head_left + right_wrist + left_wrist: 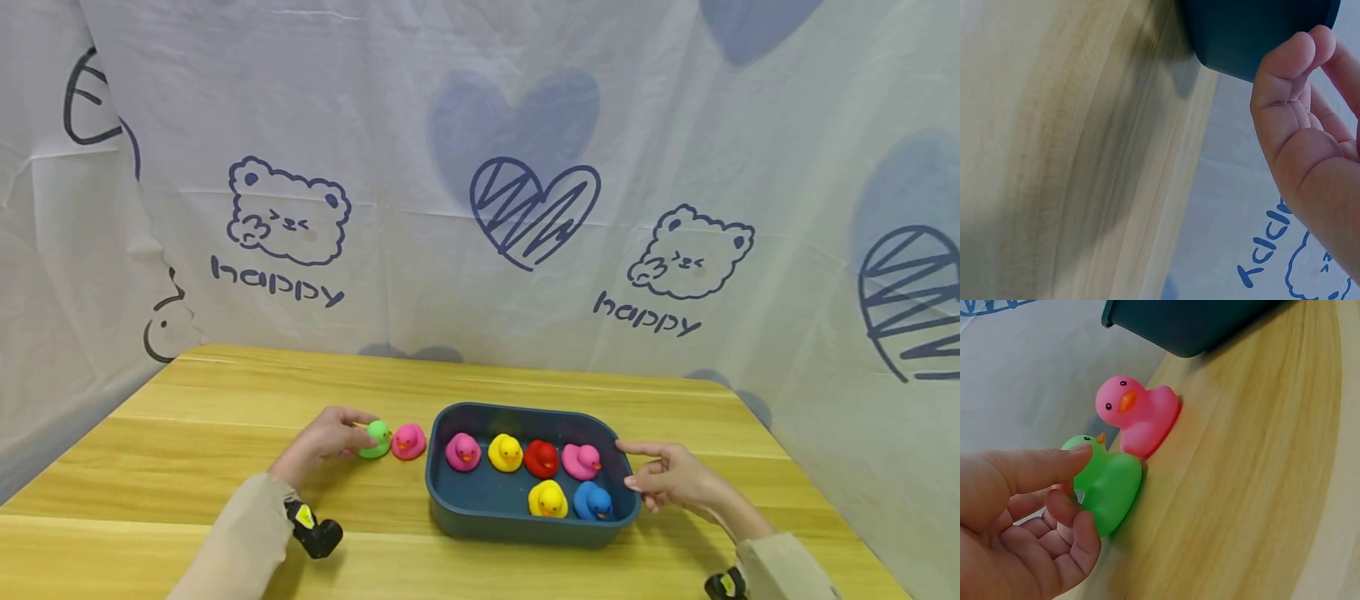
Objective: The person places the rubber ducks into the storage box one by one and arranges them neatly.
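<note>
My left hand (pixel 330 440) pinches a green rubber duck (pixel 1110 487) by its head, thumb on one side and fingers curled behind. Right beside it a pink rubber duck (pixel 1141 415) sits on the table, just left of a dark blue-green bin (pixel 517 527). My right hand (pixel 678 482) is at the bin's right end, index finger stretched to the rim and thumb close to the side wall. Inside the bin are a magenta duck (pixel 463 452), yellow ducks (pixel 506 453), a red duck (pixel 542 458), a pink duck (pixel 581 461) and a blue duck (pixel 592 502).
The wooden table (pixel 360 550) carries the bin near its middle. Behind it hangs a pale cloth (pixel 405 150) printed with hearts and bears, which also runs along both sides. Black wrist devices (pixel 315 532) sit below each sleeve.
</note>
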A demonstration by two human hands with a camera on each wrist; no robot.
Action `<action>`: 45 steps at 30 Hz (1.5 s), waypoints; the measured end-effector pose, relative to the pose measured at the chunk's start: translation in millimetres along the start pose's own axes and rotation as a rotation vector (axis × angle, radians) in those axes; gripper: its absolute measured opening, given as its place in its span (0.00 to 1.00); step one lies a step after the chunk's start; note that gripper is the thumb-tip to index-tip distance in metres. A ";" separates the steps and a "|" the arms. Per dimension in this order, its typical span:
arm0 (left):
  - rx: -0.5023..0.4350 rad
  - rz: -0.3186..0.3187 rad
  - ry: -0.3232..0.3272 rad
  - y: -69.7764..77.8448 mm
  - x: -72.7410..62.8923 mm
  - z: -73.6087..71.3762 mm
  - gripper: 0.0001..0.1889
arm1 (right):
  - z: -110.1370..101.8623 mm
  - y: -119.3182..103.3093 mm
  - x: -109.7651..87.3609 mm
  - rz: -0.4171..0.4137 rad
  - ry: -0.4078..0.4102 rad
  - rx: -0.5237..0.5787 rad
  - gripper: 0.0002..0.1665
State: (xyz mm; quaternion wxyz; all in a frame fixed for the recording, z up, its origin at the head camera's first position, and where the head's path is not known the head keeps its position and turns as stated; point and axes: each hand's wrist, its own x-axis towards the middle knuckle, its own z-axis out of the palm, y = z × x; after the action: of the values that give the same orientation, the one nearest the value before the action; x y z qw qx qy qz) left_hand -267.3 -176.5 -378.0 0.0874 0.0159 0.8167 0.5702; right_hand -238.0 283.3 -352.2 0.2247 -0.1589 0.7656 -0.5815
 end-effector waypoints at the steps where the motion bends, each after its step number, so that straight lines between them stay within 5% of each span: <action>1: 0.012 -0.001 0.009 0.0 0.3 0.5 0.22 | 0.0 0.0 0.0 0.003 0.001 0.002 0.42; 21: 0.086 0.019 0.069 10.0 -3.2 -3.2 0.19 | 0.6 0.3 -0.5 0.035 0.014 0.021 0.44; 32: -0.139 0.021 -0.039 20.4 -9.0 -1.0 0.21 | -0.2 2.1 0.6 0.021 0.002 0.012 0.44; 45: -0.220 0.091 -0.061 34.2 -8.8 3.8 0.24 | 0.5 0.8 0.0 0.018 0.002 0.006 0.43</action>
State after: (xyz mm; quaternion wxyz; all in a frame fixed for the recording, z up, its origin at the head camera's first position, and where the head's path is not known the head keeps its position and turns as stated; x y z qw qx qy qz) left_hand -260.6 -162.1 -346.2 0.0876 0.0606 0.7445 0.6590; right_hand -237.7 283.1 -353.0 0.2296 -0.1504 0.7654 -0.5820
